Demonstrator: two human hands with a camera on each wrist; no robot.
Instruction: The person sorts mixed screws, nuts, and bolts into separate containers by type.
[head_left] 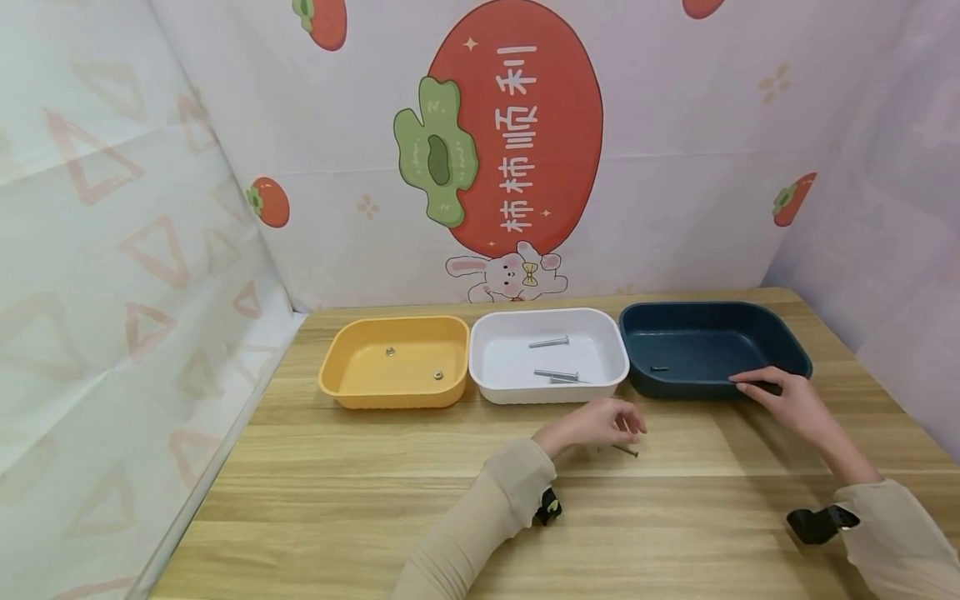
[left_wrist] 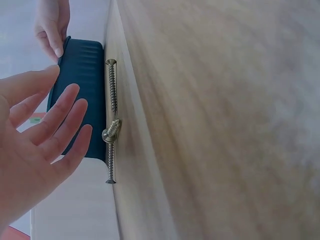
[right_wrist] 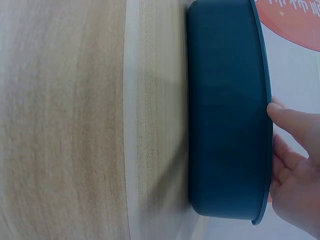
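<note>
On the cloth backdrop [head_left: 337, 258] behind the desk [head_left: 352, 500], white characters reading 柿柿顺利 run sideways up a large red persimmon [head_left: 566, 125], with a printed rabbit [head_left: 510, 273] below it.

Loose screws [head_left: 626, 451] lie on the desk, right of its middle, near the front of the bins. The left-wrist view shows threaded metal shanks with a dull brassy sheen; two are long with flared heads, and a third points towards the camera. The left hand [head_left: 596, 422] is just beside them, its fingers loosely bent and holding nothing.

The right hand [head_left: 795, 406] grips the front rim of the dark blue bin [head_left: 690, 388], which stands by the desk's far right corner with a small dark screw [head_left: 659, 368] inside.

Along the far edge, the white bin [head_left: 548, 397] holds silvery bolts [head_left: 556, 374], and the yellow bin [head_left: 397, 400], nearest the far left corner, holds two small metal nuts [head_left: 438, 375]. All three bins are smooth, plastic-looking rounded rectangles.
</note>
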